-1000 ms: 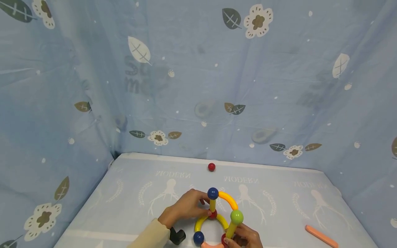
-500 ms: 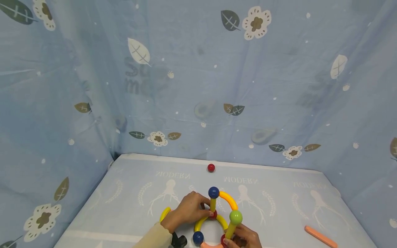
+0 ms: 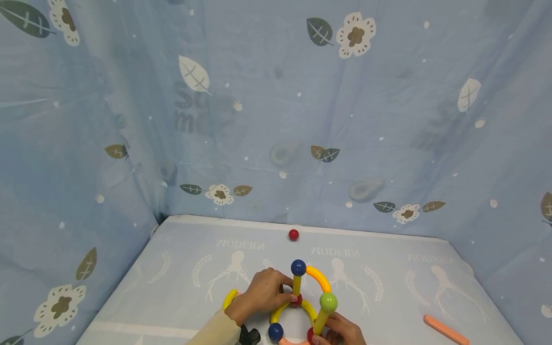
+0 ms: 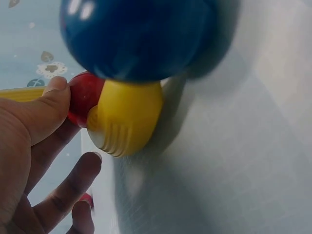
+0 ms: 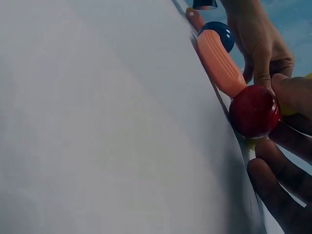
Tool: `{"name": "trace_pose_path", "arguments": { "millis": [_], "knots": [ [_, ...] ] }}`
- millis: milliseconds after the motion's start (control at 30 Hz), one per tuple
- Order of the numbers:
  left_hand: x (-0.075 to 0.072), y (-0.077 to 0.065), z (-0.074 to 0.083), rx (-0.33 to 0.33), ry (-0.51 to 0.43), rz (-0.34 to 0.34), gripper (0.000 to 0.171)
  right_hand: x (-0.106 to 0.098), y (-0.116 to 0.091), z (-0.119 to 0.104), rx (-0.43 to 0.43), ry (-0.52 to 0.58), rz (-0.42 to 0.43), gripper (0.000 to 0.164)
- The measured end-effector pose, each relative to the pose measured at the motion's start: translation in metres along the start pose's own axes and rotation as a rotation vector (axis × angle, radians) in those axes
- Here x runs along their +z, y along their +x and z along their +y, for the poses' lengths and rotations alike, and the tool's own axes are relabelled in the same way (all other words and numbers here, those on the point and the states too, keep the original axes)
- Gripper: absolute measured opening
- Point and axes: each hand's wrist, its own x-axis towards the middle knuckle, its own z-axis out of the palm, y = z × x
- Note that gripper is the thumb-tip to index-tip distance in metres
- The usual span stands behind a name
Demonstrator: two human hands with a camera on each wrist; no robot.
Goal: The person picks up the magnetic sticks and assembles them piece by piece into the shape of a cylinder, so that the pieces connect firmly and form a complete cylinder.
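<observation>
We see the ring (image 3: 276,314) on the table (image 3: 388,273), seemingly closed; two sticks (image 3: 321,322) up, orange arc (image 3: 319,277) bridging. Left hand (image 3: 268,290) pinches rear red ball (image 3: 297,301), right hand (image 3: 345,331) front red ball (image 3: 311,334). Low blue ball (image 3: 276,332) has no stick; pink stick (image 3: 446,329), far ball (image 3: 293,235) look unused.

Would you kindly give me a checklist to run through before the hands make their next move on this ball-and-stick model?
1. Left hand pinching far red ball: ok.
2. Right hand pinching near red ball: ok.
3. Orange arch meeting upper blue ball and green ball: ok.
4. Salmon curved piece meeting near red ball: ok.
5. Near end of right yellow curved piece seated: cannot tell, hidden.
6. Loose red ball clear of both hands: ok.
</observation>
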Motion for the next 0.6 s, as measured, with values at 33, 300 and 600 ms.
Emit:
{"name": "trace_pose_path", "arguments": {
  "millis": [33,300,600],
  "knots": [
    [0.0001,-0.0002,-0.0002,0.004,0.003,0.003,0.021,-0.0004,-0.0005,0.0,-0.003,-0.003,0.004,0.026],
    [-0.0008,-0.0019,0.0011,0.011,0.023,0.002,0.022,-0.0008,-0.0017,-0.0041,-0.008,0.003,-0.011,0.025],
    [-0.0015,-0.002,0.0038,0.011,0.028,0.004,0.021,0.0001,-0.0014,-0.0098,0.001,-0.041,-0.009,0.027]
  ]
}}
